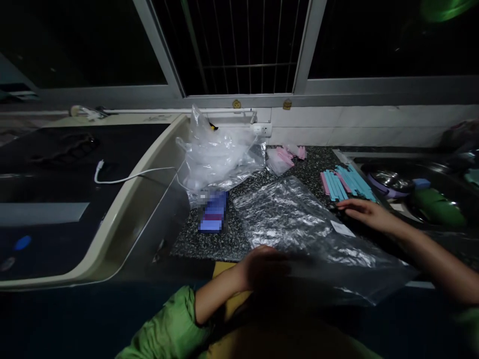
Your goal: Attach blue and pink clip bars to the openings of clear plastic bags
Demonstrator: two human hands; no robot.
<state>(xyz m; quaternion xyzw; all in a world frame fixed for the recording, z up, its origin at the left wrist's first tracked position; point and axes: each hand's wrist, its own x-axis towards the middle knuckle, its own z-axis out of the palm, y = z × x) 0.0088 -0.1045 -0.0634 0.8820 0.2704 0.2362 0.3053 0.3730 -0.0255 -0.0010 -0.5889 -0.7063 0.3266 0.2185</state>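
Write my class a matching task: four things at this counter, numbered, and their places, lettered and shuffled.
1. White plug
2. Turquoise strips
3. White label
4. Green object

A. On the clear plastic
B. In the sink
C. On the dark top at left
D. By the right hand's fingertips

Pairs: 1-C, 2-D, 3-A, 4-B

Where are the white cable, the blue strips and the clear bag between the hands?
White cable (100, 165): head view, its plug.
Blue strips (335, 185): head view, left bunch.
Clear bag (299, 227): head view, near its middle.
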